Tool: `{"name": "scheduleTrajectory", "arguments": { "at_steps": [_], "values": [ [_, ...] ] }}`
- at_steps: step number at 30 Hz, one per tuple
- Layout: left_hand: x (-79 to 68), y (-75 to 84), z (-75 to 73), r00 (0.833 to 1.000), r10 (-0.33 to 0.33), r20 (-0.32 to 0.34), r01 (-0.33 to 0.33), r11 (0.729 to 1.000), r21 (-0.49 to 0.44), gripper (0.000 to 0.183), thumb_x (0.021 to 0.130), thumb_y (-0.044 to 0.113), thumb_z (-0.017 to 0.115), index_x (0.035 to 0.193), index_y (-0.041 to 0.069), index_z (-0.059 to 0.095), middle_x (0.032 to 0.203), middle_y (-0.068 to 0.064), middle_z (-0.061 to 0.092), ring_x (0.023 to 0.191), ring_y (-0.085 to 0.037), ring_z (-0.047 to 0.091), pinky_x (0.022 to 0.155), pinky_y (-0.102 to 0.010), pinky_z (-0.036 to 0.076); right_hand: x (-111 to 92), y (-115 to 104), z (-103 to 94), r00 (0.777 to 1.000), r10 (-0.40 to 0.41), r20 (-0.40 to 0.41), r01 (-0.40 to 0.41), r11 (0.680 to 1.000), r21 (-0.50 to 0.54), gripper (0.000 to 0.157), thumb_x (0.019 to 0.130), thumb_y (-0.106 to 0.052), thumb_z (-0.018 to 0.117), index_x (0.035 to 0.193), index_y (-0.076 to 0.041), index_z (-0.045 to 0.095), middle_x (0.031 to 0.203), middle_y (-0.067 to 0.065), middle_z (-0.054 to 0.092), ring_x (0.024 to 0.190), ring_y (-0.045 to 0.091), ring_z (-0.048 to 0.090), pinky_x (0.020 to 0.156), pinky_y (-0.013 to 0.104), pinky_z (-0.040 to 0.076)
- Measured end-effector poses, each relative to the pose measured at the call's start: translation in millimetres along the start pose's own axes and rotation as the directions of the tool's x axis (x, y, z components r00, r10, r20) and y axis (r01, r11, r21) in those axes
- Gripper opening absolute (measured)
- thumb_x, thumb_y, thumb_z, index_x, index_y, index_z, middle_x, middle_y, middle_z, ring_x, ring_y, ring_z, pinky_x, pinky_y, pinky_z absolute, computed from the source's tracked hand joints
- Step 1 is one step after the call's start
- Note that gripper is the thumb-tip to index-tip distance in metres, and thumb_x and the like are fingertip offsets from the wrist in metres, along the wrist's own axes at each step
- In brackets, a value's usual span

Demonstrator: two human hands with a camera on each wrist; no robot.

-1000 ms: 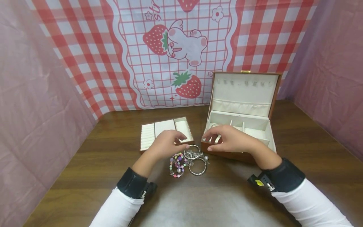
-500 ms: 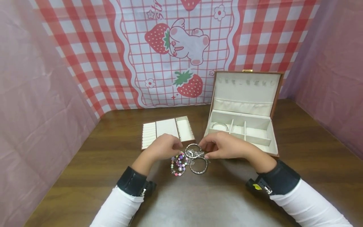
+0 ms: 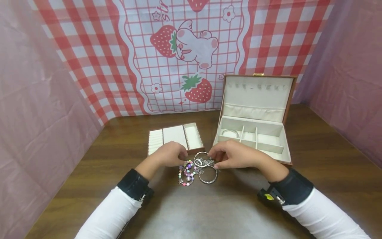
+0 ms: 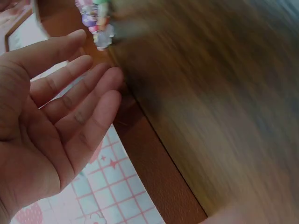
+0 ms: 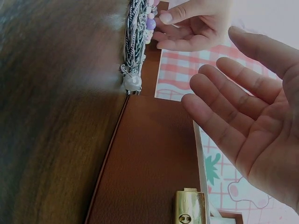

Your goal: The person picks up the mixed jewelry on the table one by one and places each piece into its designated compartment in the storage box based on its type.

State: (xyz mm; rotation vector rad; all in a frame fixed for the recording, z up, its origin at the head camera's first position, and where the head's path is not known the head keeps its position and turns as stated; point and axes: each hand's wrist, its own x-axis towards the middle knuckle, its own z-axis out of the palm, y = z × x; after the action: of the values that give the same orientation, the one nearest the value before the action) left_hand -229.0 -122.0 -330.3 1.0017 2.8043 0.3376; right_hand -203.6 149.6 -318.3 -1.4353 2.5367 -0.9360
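Note:
My left hand (image 3: pixel 171 154) hovers at the left side of a jewelry pile, fingers loosely bent and holding nothing. A pastel beaded bracelet (image 3: pixel 189 166) lies just below its fingertips. On the pile's other side, my right hand (image 3: pixel 235 154) has its fingertips right by a silver bangle (image 3: pixel 195 160). The right wrist view shows that hand (image 5: pixel 261 116) with thumb and fingers apart and nothing between them. A second silver bangle (image 3: pixel 208 183) lies in front. Tangled silver chains (image 3: pixel 204 162) fill the middle, and a pearl bead (image 5: pixel 133 83) hangs at their end.
Behind my right hand stands a brown jewelry box (image 3: pixel 253 94) with its lid up and cream compartments; a bangle (image 3: pixel 230 130) rests in the back left one. A cream jewelry tray (image 3: pixel 174 134) with ring rolls lies behind my left hand. A strawberry-print cloth (image 3: pixel 191 49) hangs behind.
My right hand has come down and left from over the box to the bangles, uncovering the compartments. My left hand has moved slightly down and left. The jewelry pile looks the same.

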Motion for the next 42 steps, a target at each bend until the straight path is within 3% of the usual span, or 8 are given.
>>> {"name": "scheduleTrajectory", "arguments": {
  "at_steps": [8, 16, 25, 34, 42],
  "values": [
    [0.6, 1.7, 5.7, 0.997, -0.050, 0.051, 0.048, 0.998, 0.035, 0.024, 0.067, 0.019, 0.086, 0.086, 0.015, 0.073, 0.073, 0.007, 0.061, 0.068, -0.009, 0.055, 0.065, -0.025, 0.049, -0.1, -1.6, -0.5, 1.000, 0.000, 0.004, 0.000, 1.000, -0.009, 0.028, 0.080, -0.012, 0.079, 0.105, -0.006, 0.068, 0.093, 0.007, 0.068, 0.079, 0.015, 0.065, 0.068, 0.030, 0.058],
    [1.5, 5.6, 12.2, 0.995, -0.101, 0.021, 0.102, 0.994, -0.033, 0.019, 0.067, 0.008, 0.081, 0.082, 0.013, 0.071, 0.065, 0.007, 0.057, 0.060, -0.009, 0.052, 0.058, -0.024, 0.045, 0.2, -1.1, -1.7, 0.997, -0.068, -0.047, 0.062, 0.990, -0.127, 0.037, 0.079, -0.019, 0.081, 0.111, -0.008, 0.067, 0.100, 0.005, 0.065, 0.086, 0.018, 0.060, 0.074, 0.035, 0.055],
    [-0.1, 9.3, 12.9, 0.985, -0.159, -0.073, 0.156, 0.987, -0.040, 0.017, 0.067, 0.009, 0.080, 0.076, 0.015, 0.068, 0.065, 0.007, 0.055, 0.061, -0.011, 0.051, 0.060, -0.027, 0.046, -0.8, -2.2, -2.8, 0.995, -0.078, -0.055, 0.071, 0.990, -0.122, 0.037, 0.078, -0.018, 0.082, 0.111, -0.008, 0.068, 0.111, 0.003, 0.062, 0.090, 0.023, 0.059, 0.076, 0.037, 0.054],
    [-0.4, 10.3, -2.6, 0.979, -0.181, -0.099, 0.152, 0.958, -0.244, 0.010, 0.074, 0.003, 0.070, 0.079, 0.012, 0.069, 0.065, 0.004, 0.059, 0.053, -0.009, 0.054, 0.057, -0.024, 0.048, -1.2, -3.0, -4.7, 0.996, -0.067, -0.058, 0.061, 0.992, -0.108, 0.037, 0.079, -0.019, 0.081, 0.111, -0.007, 0.068, 0.113, 0.005, 0.063, 0.093, 0.025, 0.061, 0.079, 0.038, 0.055],
    [-3.1, 16.3, -20.1, 0.980, -0.140, -0.144, 0.090, 0.946, -0.312, 0.007, 0.082, 0.002, 0.067, 0.085, 0.008, 0.071, 0.069, 0.002, 0.059, 0.060, -0.010, 0.054, 0.061, -0.026, 0.048, -0.6, -3.2, -5.9, 0.994, -0.078, -0.071, 0.071, 0.993, -0.094, 0.034, 0.079, -0.018, 0.081, 0.109, -0.007, 0.069, 0.112, 0.006, 0.063, 0.095, 0.024, 0.061, 0.080, 0.039, 0.056]
  ]
}}
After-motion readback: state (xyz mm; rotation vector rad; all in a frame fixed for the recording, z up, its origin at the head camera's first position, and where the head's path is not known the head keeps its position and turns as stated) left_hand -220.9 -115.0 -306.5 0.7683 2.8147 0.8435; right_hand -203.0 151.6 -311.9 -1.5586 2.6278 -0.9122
